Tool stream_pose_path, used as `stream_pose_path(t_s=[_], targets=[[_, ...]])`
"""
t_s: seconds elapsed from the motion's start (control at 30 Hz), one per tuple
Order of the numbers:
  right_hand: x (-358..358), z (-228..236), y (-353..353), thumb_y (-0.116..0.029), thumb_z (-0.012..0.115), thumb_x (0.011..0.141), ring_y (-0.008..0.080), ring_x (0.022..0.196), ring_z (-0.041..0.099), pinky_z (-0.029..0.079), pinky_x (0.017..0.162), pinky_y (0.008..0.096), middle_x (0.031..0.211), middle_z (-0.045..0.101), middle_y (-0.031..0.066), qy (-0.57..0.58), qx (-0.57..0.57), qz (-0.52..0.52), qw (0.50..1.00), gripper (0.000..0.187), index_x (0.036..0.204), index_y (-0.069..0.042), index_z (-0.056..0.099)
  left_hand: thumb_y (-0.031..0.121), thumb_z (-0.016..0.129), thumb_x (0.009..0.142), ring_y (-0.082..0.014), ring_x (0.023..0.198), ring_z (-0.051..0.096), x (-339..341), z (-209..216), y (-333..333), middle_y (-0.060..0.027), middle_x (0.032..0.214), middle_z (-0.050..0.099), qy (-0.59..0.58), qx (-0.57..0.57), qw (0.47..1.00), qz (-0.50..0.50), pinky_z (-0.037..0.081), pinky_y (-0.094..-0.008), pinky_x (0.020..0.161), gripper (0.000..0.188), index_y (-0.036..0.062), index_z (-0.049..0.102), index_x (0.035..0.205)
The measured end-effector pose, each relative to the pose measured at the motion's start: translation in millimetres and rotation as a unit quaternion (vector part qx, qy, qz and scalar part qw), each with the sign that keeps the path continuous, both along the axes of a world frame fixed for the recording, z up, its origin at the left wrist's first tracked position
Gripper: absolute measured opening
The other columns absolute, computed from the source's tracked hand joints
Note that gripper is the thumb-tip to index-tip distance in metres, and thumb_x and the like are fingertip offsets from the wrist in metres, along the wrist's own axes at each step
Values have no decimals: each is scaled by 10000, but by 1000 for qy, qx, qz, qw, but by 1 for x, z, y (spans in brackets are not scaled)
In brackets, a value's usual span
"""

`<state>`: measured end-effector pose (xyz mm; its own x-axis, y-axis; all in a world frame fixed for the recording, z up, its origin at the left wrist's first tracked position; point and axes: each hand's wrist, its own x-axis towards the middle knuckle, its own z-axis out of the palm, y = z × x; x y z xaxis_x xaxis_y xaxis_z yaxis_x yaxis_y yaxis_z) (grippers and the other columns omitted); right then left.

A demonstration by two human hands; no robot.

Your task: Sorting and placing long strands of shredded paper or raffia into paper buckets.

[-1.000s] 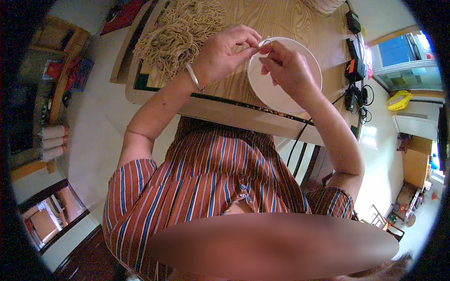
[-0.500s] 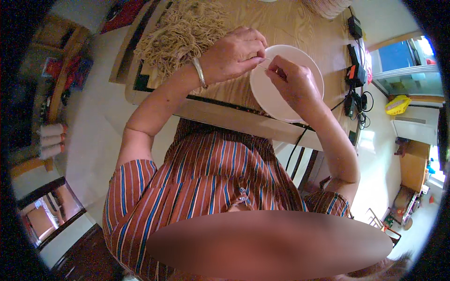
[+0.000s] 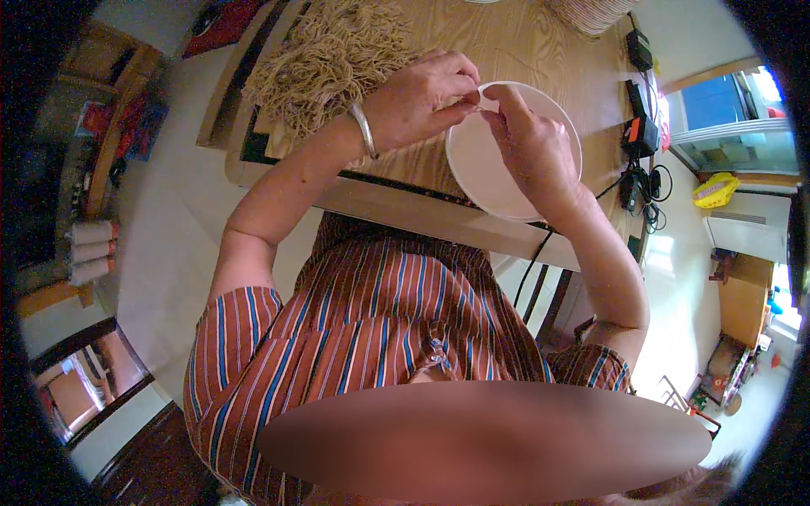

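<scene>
My left hand (image 3: 426,99), with a silver bangle at the wrist, is closed in a pinch on a thin pale strand (image 3: 481,109) by the rim of a white round basin (image 3: 477,173). Over that basin, my right hand (image 3: 537,148) meets it, thumb and forefinger at the same strand and the other fingers curled. The fingertips of both hands nearly touch, and the strand is too fine to follow far. Beside my left hand, a loose heap of beige yarn-like strands (image 3: 333,72) lies on the wooden table (image 3: 422,173).
At the table's far right stands a beige ribbed round object (image 3: 591,13), partly cut off. Black power adapters (image 3: 641,135) and tangled cables (image 3: 645,198) run along the right edge. A dark cable (image 3: 531,270) hangs off the front edge near my lap.
My right hand has shifted slightly up and its forefinger has straightened, closer to my left fingertips. My left hand stays nearly in place. The visible stretch of strand between them is shorter.
</scene>
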<state>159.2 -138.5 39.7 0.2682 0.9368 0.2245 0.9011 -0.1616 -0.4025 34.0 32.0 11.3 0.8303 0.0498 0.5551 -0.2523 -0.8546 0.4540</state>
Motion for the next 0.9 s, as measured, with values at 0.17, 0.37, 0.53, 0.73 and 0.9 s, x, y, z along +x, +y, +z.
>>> stream_pose_path(t_s=[0.17,0.37,0.53,0.73,0.9], targets=[[7,-6,3,-188,547,963,418,706,660,510,576,531,779,664,209,20,10,34,999,156,1109,-132,540,168,649,863,-288,1019,582,0,-1,2,-100,1050,605,27,-45,998,-23,466,-394,922,152,47,688,945],[13,-8,10,-188,555,954,415,694,652,515,594,511,801,672,198,66,29,68,995,131,1020,-89,611,170,646,868,-287,1019,587,-2,-2,3,-100,1049,608,35,-55,998,-21,466,-395,924,150,45,689,938],[12,-3,10,-212,589,938,324,624,660,519,582,456,769,668,180,100,-20,23,994,178,923,-51,663,155,645,861,-291,1011,591,0,0,1,-105,1047,605,30,-48,998,-16,474,-392,910,142,39,666,941],[14,9,17,-192,617,937,22,516,402,298,430,211,666,499,-52,485,-135,-56,862,158,881,-48,652,120,660,843,-303,1006,585,-11,1,-12,-108,1059,587,-32,-30,998,50,477,-388,898,138,50,631,959],[15,6,12,-198,610,949,19,481,353,248,405,201,677,485,-43,581,-118,-61,803,164,866,-59,640,148,704,823,-309,992,577,-23,7,-31,-121,1046,579,-58,-56,993,82,475,-394,879,157,48,626,915]])
